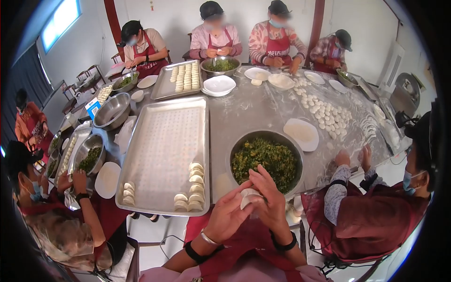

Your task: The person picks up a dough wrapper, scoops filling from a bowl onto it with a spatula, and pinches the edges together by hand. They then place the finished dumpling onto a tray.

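Note:
A pale, half-folded dumpling (249, 198) is pinched between my two hands, just in front of the filling bowl. My left hand (223, 217), with a silver bangle at the wrist, grips its left side. My right hand (271, 201) closes on the other side, its fingers partly over the dough. Behind them the steel bowl (300, 162) holds chopped green and yellow filling (264, 157). To the left lies a large metal tray (159, 145) with short rows of finished dumplings (196, 181) along its near right side and near left corner.
A white plate (301, 134) sits right of the bowl; many dough pieces (329, 115) lie on the floured table (249, 103) beyond. At the back are another dumpling tray (162, 84) and stacked plates (219, 85). Co-workers sit close on the left (56, 211) and right (376, 202).

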The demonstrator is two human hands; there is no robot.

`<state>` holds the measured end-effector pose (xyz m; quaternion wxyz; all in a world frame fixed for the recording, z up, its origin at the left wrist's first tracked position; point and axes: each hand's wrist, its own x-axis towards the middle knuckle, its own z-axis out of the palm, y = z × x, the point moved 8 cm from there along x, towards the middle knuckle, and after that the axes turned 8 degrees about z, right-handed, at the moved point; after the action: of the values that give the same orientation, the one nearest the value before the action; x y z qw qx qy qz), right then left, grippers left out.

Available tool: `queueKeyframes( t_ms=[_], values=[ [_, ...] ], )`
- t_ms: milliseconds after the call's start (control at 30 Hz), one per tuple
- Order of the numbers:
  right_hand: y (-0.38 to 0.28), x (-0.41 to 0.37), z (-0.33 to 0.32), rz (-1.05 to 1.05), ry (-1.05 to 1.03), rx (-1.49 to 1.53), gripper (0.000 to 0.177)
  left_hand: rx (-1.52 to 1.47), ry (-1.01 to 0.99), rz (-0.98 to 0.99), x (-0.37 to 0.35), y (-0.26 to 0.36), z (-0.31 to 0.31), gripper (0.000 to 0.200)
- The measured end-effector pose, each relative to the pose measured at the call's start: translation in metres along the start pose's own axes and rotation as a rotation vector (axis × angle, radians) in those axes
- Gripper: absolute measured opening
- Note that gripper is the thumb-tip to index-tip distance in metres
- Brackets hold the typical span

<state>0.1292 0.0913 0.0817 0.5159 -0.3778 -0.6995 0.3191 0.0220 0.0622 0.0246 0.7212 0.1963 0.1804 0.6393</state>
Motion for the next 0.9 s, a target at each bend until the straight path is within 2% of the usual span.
queueKeyframes(
  t_ms=[100,300,500,600,633,667,900],
  values=[
    [0.008,-0.003,0.002,-0.035,-0.082,-0.031,0.031,-0.007,0.008,-0.005,0.0,-0.009,-0.005,0.046],
    [-0.005,-0.001,-0.005,0.053,0.01,-0.004,0.029,-0.019,-0.025,-0.014,0.0,0.0,0.01,0.049],
    [-0.004,-0.001,-0.005,-0.081,-0.055,-0.15,0.042,-0.026,-0.081,0.03,0.002,-0.005,0.011,0.051],
    [-0.004,-0.005,-0.009,0.03,0.057,-0.021,0.045,-0.076,-0.119,0.051,0.002,-0.004,0.01,0.051],
    [0.001,-0.007,-0.009,0.124,0.082,0.061,0.044,-0.11,-0.145,0.07,0.002,-0.005,0.008,0.05],
    [0.01,-0.015,-0.011,0.239,0.109,0.14,0.043,-0.083,-0.066,0.074,0.001,-0.006,0.005,0.05],
    [0.012,-0.025,-0.019,0.042,0.145,0.355,0.036,-0.144,-0.132,0.055,-0.005,-0.012,0.011,0.049]
  ],
)
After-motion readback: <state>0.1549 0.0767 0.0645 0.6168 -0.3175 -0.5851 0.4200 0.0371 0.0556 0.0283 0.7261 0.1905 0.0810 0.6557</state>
